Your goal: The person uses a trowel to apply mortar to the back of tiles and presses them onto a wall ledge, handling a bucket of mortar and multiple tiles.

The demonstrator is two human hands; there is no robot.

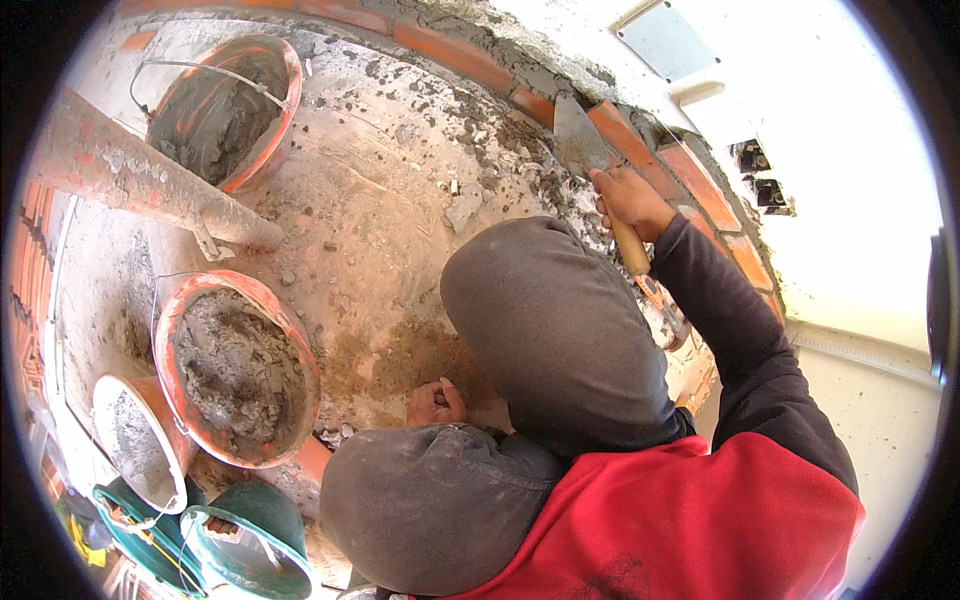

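Observation:
My right hand (637, 204) is closed round the wooden handle of a pointed trowel (580, 140). The trowel's grey blade lies against the brick course (635, 150), by the mortar between the bricks and the wall. Below the low wall, my left hand (437, 402) is beyond my bent left knee, fingers curled, with nothing visible in it; its wrist is hidden. Under my right forearm, a tool with an orange and black grip (655, 294) lies partly covered.
At left stand two orange-rimmed buckets of wet mortar (215, 120) (240, 375), a pale bucket of grey material (138, 440) and green buckets (250, 540). A mortar-crusted metal pole (150, 175) slants in from the left. Mortar crumbs litter the floor (370, 230). The white wall (800, 90) has open electrical boxes (765, 178).

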